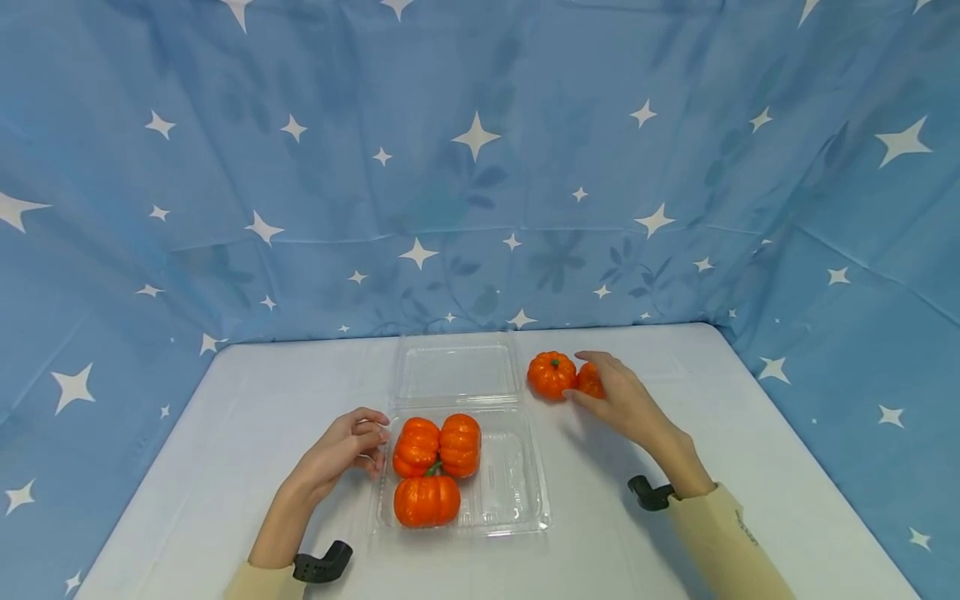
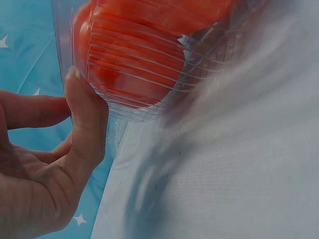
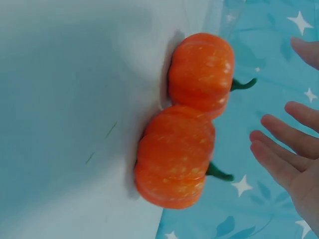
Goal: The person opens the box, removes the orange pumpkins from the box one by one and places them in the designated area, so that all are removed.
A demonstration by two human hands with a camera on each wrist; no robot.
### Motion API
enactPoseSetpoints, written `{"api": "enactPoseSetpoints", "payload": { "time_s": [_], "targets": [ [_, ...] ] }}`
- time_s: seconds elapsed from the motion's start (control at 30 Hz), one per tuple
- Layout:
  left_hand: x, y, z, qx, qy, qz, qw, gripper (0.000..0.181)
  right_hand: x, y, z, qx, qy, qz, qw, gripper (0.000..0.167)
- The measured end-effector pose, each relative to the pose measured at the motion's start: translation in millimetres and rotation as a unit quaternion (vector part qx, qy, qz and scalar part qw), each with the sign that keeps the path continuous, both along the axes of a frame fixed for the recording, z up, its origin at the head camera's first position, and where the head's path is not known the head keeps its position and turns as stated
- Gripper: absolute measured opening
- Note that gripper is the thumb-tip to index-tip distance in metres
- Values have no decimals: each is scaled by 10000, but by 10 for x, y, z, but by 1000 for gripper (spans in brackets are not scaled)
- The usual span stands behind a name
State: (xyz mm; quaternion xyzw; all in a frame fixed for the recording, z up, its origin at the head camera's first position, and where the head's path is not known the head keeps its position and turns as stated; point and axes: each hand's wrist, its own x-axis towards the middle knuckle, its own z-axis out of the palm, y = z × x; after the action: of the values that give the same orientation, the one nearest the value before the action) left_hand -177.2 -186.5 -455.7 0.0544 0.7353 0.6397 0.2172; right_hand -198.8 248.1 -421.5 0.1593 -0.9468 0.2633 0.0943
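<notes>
The clear plastic container (image 1: 506, 529) lies with its lid (image 1: 457, 372) folded back. Three orange pumpkins sit in its left part: one at upper left (image 1: 416, 447), one beside it (image 1: 460, 446) and one in front (image 1: 427, 502). My left hand (image 1: 333, 454) holds the container's left rim with bent fingers; the left wrist view shows the fingertips (image 2: 75, 74) against the plastic. Behind and right of the container, two more pumpkins (image 3: 201, 72) (image 3: 174, 157) touch each other on the table. My right hand (image 1: 626, 404) hovers over the right one, fingers spread, holding nothing.
A white cloth (image 1: 247, 442) covers the table. Blue fabric with white stars (image 1: 480, 192) hangs behind it and at both sides. The raised container rim and the folded-back lid lie left of the two loose pumpkins.
</notes>
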Motion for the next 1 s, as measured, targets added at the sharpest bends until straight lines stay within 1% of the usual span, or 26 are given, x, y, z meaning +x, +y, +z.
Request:
{"api": "enactPoseSetpoints", "payload": {
  "time_s": [0.17, 0.3, 0.5, 0.7, 1.0],
  "targets": [
    [-9, -2, -2, -15, 9, 19, 10000, 39, 16, -64, 60, -239, -144, 237, 9993, 60],
    [-15, -1, -8, -25, 13, 28, 10000, 38, 35, -110, 111, -321, -240, 357, 9986, 59],
    [-15, 5, -24, 4, 16, 21, 10000, 39, 78, -188, 160, -322, -401, 552, 9972, 59],
    [-11, 13, -31, 24, 15, 19, 10000, 39, 107, -267, 175, -251, -469, 775, 9956, 58],
    [-8, 7, -11, -42, 44, 34, 10000, 38, 123, -413, 229, -184, -965, 1090, 9892, 65]
  ]
}}
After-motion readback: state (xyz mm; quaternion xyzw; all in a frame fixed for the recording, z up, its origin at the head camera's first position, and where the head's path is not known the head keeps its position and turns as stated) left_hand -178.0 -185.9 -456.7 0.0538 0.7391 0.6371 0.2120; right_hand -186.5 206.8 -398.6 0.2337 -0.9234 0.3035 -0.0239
